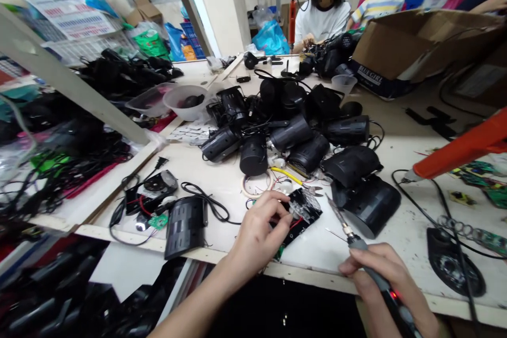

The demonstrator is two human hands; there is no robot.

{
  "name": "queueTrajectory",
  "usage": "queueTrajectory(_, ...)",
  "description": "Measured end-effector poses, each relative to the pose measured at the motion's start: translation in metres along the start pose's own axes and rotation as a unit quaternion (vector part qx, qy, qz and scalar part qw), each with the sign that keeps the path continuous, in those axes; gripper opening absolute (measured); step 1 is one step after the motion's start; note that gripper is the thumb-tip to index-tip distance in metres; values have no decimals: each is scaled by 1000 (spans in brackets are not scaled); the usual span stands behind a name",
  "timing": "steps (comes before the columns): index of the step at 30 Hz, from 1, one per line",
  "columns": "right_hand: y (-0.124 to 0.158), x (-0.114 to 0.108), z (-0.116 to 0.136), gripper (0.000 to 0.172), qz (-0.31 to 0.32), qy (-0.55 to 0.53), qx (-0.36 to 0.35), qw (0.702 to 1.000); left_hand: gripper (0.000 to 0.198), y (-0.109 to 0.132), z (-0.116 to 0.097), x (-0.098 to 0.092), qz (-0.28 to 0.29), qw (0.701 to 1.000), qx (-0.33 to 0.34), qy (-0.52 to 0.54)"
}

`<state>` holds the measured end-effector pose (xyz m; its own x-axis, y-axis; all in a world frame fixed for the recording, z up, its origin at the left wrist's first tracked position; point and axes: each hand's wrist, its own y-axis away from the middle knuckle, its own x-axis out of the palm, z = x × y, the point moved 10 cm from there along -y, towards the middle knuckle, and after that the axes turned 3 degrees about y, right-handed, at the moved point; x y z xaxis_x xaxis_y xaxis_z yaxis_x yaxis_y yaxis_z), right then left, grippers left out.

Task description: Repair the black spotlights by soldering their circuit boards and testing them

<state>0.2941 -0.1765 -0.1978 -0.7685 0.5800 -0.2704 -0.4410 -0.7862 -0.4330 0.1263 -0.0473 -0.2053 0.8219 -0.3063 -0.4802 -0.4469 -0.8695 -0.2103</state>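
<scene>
My left hand (259, 227) pinches a black circuit board (303, 211) with clear LED lenses, holding it tilted just above the white table near its front edge. Red wires run under the board. My right hand (386, 280) grips a grey soldering iron (356, 243) like a pen. Its metal tip (331, 206) points up and left, close to the board's right edge. Whether the tip touches the board is unclear.
A heap of black lamp housings (293, 132) with cables fills the table's middle. A black curved cover (185, 224) lies at front left, an orange tool (463, 148) at right. Cardboard box (420, 45) and two people sit at the back. Yellow-handled cutters (291, 177) lie beyond the board.
</scene>
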Motion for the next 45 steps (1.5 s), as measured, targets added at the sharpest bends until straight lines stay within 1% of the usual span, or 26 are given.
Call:
queueTrajectory(2,-3,0,0,17,13,-4,-3,1000,16,-2,-2,2,20,1000,11,-4)
queueTrajectory(4,-6,-2,2,20,31,1,-28,999,16,-3,-1,5,33,999,20,-8)
queueTrajectory(7,-9,-4,4,25,52,10,-55,997,17,-5,4,7,39,999,24,-4)
queueTrajectory(10,-8,-4,4,28,64,3,-52,997,18,-4,2,10,45,998,37,-4)
queueTrajectory(14,-3,-3,3,24,80,-15,-25,996,17,0,-1,13,57,997,45,-23)
queueTrajectory(19,-2,-10,2,24,90,-32,-7,995,18,5,2,12,28,999,16,-37)
queueTrajectory(22,-2,-8,7,21,105,-44,-8,993,19,7,4,12,15,999,-2,-33)
queueTrajectory(25,1,-7,2,16,94,-33,33,995,18,9,4,14,6,999,-13,-42)
queueTrajectory(28,6,-7,-8,18,87,-11,68,994,18,10,4,16,6,999,-20,-44)
queueTrajectory(32,3,-3,-12,15,115,-15,46,992,19,11,3,18,4,999,-15,-47)
queueTrajectory(34,1,-2,-13,15,117,-29,43,992,20,11,1,18,2,998,-6,-55)
queueTrajectory(36,1,-3,-17,14,95,-36,67,993,20,11,-1,18,1,998,2,-63)
queueTrajectory(39,7,-3,-25,17,66,-34,128,989,20,11,-3,18,0,998,10,-68)
queueTrajectory(41,11,0,-32,18,68,-42,167,983,20,11,-3,17,-2,998,14,-67)
queueTrajectory(45,15,12,-46,23,94,-100,225,965,19,11,-3,17,-4,998,16,-62)
